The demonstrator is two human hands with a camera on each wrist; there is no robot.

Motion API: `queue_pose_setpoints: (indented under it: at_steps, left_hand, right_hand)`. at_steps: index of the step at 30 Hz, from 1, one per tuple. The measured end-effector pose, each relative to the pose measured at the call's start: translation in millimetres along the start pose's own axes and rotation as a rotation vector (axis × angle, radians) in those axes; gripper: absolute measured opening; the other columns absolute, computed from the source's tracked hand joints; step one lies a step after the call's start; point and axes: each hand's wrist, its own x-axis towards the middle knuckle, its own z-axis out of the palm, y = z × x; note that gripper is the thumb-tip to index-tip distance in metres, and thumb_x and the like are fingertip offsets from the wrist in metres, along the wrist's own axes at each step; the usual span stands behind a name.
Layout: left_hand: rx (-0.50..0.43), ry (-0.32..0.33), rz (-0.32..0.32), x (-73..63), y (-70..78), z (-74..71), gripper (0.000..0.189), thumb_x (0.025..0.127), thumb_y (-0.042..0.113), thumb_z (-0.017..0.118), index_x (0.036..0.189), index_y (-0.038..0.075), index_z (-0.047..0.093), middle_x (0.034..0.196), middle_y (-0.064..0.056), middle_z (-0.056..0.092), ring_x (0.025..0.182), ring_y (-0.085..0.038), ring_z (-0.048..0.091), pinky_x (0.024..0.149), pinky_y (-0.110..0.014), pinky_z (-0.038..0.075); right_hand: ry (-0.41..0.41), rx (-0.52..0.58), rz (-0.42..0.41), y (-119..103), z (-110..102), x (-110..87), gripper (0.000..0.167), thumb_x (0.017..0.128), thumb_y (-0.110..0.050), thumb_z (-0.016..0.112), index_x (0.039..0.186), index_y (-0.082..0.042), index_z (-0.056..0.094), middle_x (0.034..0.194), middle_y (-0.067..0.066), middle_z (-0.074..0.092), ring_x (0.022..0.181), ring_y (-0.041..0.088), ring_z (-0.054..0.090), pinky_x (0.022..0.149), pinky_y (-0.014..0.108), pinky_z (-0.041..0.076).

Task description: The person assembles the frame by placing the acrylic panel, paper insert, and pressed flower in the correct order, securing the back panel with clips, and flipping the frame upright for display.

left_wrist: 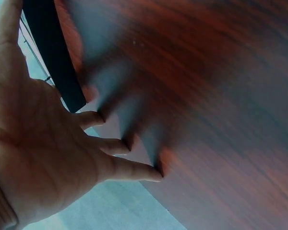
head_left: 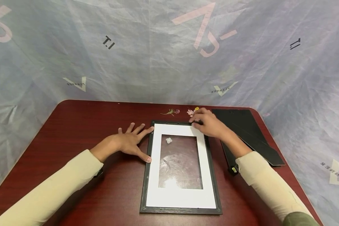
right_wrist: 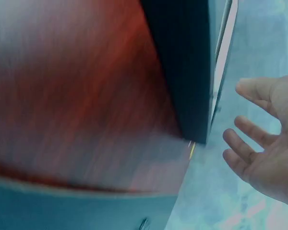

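A black picture frame lies on the table with a white mat inside it. In the mat's opening is a clear pane, and a small white flower lies near its upper left. My left hand is spread flat beside the frame, thumb and index fingertip at its left edge; the left wrist view shows the other fingertips on the table. Over the frame's top right corner hovers my right hand, fingers loosely bent. In the right wrist view that hand holds nothing.
Beyond the frame lie a purple flower sprig and pink and yellow flowers, partly behind my right hand. Black boards lie at the table's right side. A printed plastic sheet hangs around the dark red table.
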Motion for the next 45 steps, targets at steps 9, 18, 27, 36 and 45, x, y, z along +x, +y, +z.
queue_pose_setpoints:
  at_steps: [9, 18, 27, 36, 45]
  left_hand:
    - [-0.003, -0.006, -0.004, 2.1, -2.9, 0.4, 0.143, 0.079, 0.088, 0.084, 0.183, 0.039, -0.002, 0.192, -0.015, -0.008, 0.173, -0.058, -0.015, 0.122, -0.098, -0.001]
    - [-0.011, -0.012, -0.003, 1.3, -5.6, 3.1, 0.144, 0.078, 0.088, 0.084, 0.183, 0.039, -0.002, 0.192, -0.015, -0.009, 0.174, -0.057, -0.016, 0.123, -0.097, -0.002]
    - [-0.012, -0.008, -0.007, 1.1, -6.3, 3.8, 0.144, 0.078, 0.088, 0.084, 0.183, 0.04, -0.001, 0.192, -0.015, -0.009, 0.174, -0.057, -0.016, 0.123, -0.097, -0.003]
    - [-0.005, -0.01, -0.006, 2.7, -6.3, 2.4, 0.144, 0.078, 0.087, 0.084, 0.183, 0.04, -0.002, 0.192, -0.015, -0.008, 0.174, -0.057, -0.016, 0.122, -0.097, -0.002]
    - [-0.006, -0.015, -0.004, 2.5, -5.5, 2.8, 0.143, 0.079, 0.087, 0.084, 0.183, 0.039, -0.002, 0.192, -0.015, -0.009, 0.174, -0.057, -0.017, 0.122, -0.097, -0.002]
  right_hand:
    - [0.008, -0.092, 0.17, 51.6, -10.1, 22.9, 0.035, 0.116, -0.015, 0.058, 0.145, -0.004, 0.075, 0.158, 0.031, 0.053, 0.145, 0.054, 0.051, 0.119, 0.074, 0.041]
    - [-0.04, -0.143, 0.236, 69.2, -3.8, 44.4, 0.043, 0.118, -0.018, 0.048, 0.155, -0.017, 0.07, 0.175, 0.03, 0.037, 0.156, 0.061, 0.032, 0.124, 0.079, 0.027]
    - [-0.045, -0.158, 0.232, 65.9, -6.9, 34.4, 0.033, 0.117, -0.019, 0.055, 0.138, -0.016, 0.08, 0.171, 0.031, 0.043, 0.158, 0.06, 0.033, 0.122, 0.079, 0.03]
    - [0.047, -0.128, 0.223, 72.8, -10.6, 25.3, 0.03, 0.115, -0.014, 0.058, 0.13, -0.005, 0.083, 0.163, 0.03, 0.054, 0.157, 0.052, 0.04, 0.126, 0.078, 0.03]
    - [0.104, -0.156, 0.243, 79.7, -0.2, 40.7, 0.022, 0.112, -0.013, 0.068, 0.115, 0.0, 0.085, 0.154, 0.029, 0.059, 0.15, 0.05, 0.05, 0.126, 0.076, 0.036]
